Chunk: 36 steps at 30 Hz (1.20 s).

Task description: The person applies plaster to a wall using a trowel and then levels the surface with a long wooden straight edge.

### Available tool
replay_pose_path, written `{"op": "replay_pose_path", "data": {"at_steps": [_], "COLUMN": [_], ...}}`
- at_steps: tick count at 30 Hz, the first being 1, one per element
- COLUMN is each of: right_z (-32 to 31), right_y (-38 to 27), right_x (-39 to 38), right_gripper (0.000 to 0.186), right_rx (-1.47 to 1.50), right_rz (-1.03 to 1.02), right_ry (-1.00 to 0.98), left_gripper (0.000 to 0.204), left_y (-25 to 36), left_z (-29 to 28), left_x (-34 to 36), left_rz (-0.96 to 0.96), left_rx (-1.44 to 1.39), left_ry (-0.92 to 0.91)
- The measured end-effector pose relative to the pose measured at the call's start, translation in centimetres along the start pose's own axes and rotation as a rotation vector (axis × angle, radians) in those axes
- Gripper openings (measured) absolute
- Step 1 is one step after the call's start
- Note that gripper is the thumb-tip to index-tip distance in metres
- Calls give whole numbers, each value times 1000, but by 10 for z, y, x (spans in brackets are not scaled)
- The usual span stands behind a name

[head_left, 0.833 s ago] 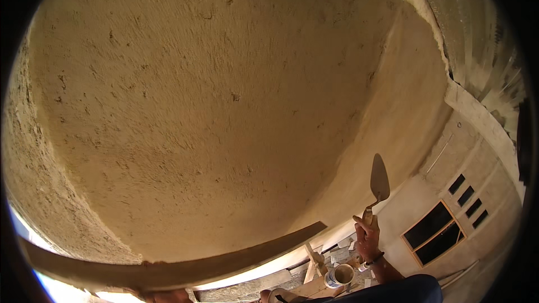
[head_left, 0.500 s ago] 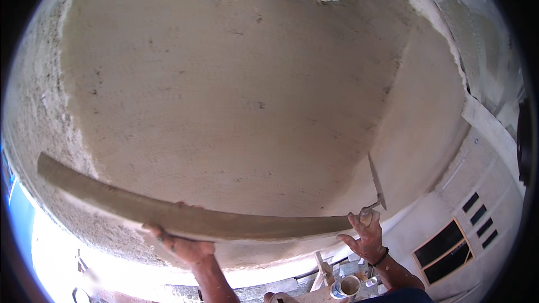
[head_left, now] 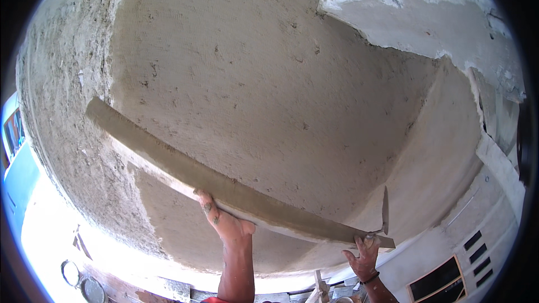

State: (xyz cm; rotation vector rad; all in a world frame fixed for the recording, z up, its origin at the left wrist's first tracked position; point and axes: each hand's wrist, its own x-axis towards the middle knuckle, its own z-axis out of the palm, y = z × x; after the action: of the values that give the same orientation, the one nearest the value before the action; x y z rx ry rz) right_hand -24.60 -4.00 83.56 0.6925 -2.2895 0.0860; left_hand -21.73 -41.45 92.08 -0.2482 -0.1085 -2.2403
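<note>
A long plasterer's straightedge [head_left: 168, 154] lies against a broad plastered surface [head_left: 264, 101], slanting from upper left down to lower right. My left hand [head_left: 224, 221], its arm raised, is closed on the straightedge's lower edge near the middle. The fingers of that hand are partly hidden by the board. At the board's right end is my right hand [head_left: 366, 257], with a dark band on the wrist. It is closed on the handle of a trowel [head_left: 386, 210] and touches the board too. The trowel's thin blade points upward, seen almost edge-on.
Rough unsmoothed render [head_left: 70, 78] runs down the left side. A pale ledge with a ragged edge [head_left: 415, 22] juts out at the upper right. Below right are a framed window [head_left: 441, 280] and several dark slots. Round containers [head_left: 92, 290] stand low at the left.
The straightedge's left end has moved up and right, so the board slants more steeply. My left arm is now more upright. The whole view has shifted, and the bucket has mostly left it.
</note>
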Motion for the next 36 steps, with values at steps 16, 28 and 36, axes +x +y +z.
{"op": "replay_pose_path", "data": {"at_steps": [16,28,36], "right_z": [4,52,56], "right_y": [14,27,27], "right_x": [114,156,151], "right_gripper": [50,52,52], "right_rx": [32,88,185], "right_rz": [127,172,333], "right_ry": [359,319,345], "left_gripper": [85,70,64], "left_y": [0,-19,-28], "left_z": [100,130,134], "left_x": [74,97,107], "left_rz": [460,627,737], "left_rx": [800,1441,1393], "left_ry": [-12,-111,-131]}}
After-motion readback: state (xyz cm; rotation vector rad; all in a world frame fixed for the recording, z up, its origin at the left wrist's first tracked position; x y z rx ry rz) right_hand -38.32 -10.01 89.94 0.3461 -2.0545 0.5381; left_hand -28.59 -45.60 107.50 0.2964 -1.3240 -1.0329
